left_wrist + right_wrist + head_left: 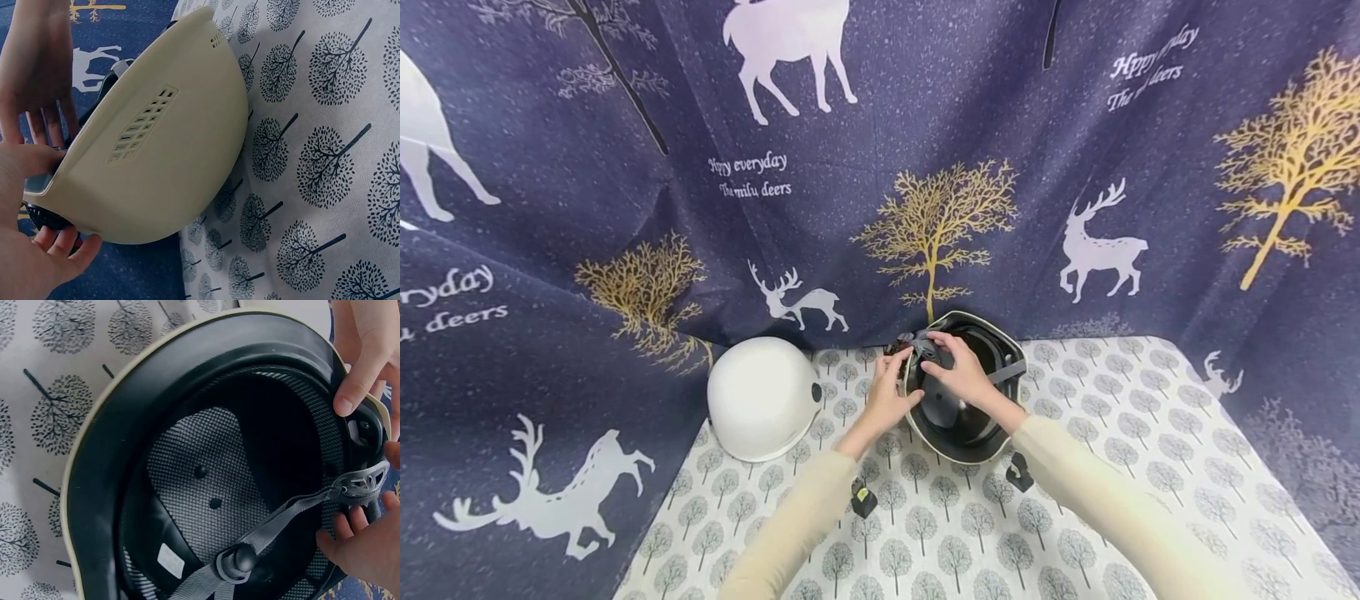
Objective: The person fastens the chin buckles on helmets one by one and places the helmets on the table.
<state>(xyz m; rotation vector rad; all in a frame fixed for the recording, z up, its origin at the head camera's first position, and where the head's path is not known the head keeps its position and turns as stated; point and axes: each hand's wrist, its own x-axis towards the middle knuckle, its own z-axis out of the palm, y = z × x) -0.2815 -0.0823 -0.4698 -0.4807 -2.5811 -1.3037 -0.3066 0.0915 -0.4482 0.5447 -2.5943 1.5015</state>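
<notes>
A cream helmet [169, 150] with a slotted vent rests on the table, its opening turned up. Its black interior [940, 412] holds a mesh lining [194, 456] and a grey chin strap [281, 519]. My left hand [891, 396] grips the helmet's far left rim, thumb inside, fingers outside by a black fitting [47, 217]. My right hand [958, 375] reaches over the opening to the same end, fingers curled at the strap's grey plastic adjuster [362, 482]. Part of that grip is hidden at the frame edge.
A white dome-shaped helmet [760, 400] with a black round spot sits left of my left hand. The tree-print tablecloth [1120, 533] covers the table. A dark blue deer-print curtain [865, 217] hangs directly behind. Small black devices [863, 500] are by both wrists.
</notes>
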